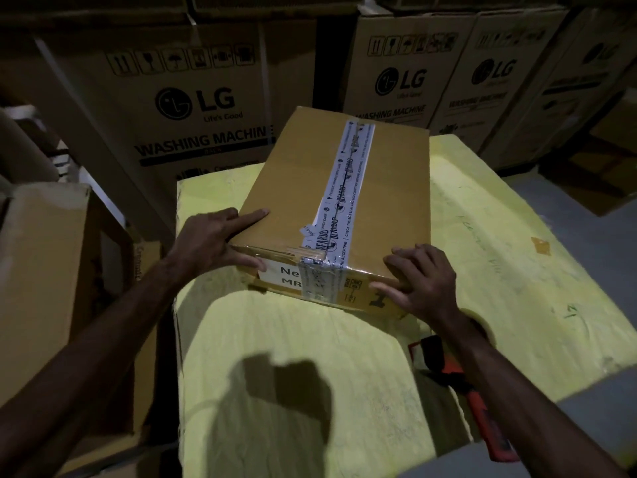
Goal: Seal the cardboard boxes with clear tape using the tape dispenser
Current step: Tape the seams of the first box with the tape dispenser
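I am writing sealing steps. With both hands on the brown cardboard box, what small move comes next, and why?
Probably the right hand should leave the brown cardboard box and take the red and black tape dispenser: it lies unheld on the yellow foam pad, under that forearm.

The box (296, 188) is plain tan cardboard, with a white tape strip (344, 188) along its top printed in black lettering. Its near-side label (279, 276) is white with black letters. The bench (499, 236) is pale yellow. The tape dispenser (496, 439) is orange-red and black. The cartons (193, 108) behind are brown with black logos and handling symbols.
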{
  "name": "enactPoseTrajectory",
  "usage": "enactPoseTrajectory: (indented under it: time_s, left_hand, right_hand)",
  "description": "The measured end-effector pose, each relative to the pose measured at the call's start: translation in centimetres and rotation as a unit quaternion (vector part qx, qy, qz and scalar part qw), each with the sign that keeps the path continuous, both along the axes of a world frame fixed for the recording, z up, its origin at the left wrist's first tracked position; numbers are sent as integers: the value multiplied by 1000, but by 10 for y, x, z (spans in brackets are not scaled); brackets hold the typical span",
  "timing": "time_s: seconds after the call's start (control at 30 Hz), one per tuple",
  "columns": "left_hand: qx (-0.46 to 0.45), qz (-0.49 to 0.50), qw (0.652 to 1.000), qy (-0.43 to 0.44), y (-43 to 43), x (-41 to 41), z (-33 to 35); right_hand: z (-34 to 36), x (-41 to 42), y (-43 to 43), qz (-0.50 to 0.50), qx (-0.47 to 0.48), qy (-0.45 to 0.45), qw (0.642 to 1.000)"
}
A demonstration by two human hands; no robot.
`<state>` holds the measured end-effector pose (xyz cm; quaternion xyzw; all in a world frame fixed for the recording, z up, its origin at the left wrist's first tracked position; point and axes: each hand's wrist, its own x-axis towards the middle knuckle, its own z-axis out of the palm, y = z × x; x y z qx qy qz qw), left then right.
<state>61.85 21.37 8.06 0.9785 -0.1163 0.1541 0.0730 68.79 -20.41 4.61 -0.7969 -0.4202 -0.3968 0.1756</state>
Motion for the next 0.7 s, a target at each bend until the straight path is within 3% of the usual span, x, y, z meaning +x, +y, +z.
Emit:
enactPoseTrajectory:
  time_s: [0.13, 0.2, 0.27, 0.33, 0.4, 0.43, 0.53, 0.6, 0.7]
  left_hand:
    - [-136, 46, 987, -66, -13, -5, -25]
    - [-216, 37, 973, -72, -20, -6, -24]
    - [-370, 71, 924, -65, -25, -5, -23]
    - [-530, 160, 833, 3, -39, 1, -3]
    - [-642, 191, 721, 179, -49, 10, 21]
    - [-670, 182, 675, 249, -51, 16, 31]
    - [-715, 174, 593, 327, -51, 28, 48]
    - [-709, 174, 587, 349, -55, 29, 46]
    - [-690, 158, 621, 336, -64, 27, 37]
  right_hand:
    - [-11, -1, 1, 15, 43, -14, 999]
    - [-2, -16, 11, 6, 182, 111, 977]
    - [14, -22, 27, -64, 361, 266, 892]
    - [36, -17, 38, -153, 478, 425, 753]
    - [52, -6, 40, -137, 498, 599, 612]
    - [55, -1, 36, -117, 484, 663, 559]
    - [56, 8, 19, -107, 421, 792, 428]
    - [55, 8, 11, -122, 374, 833, 389]
    - [54, 8, -1, -97, 370, 827, 413]
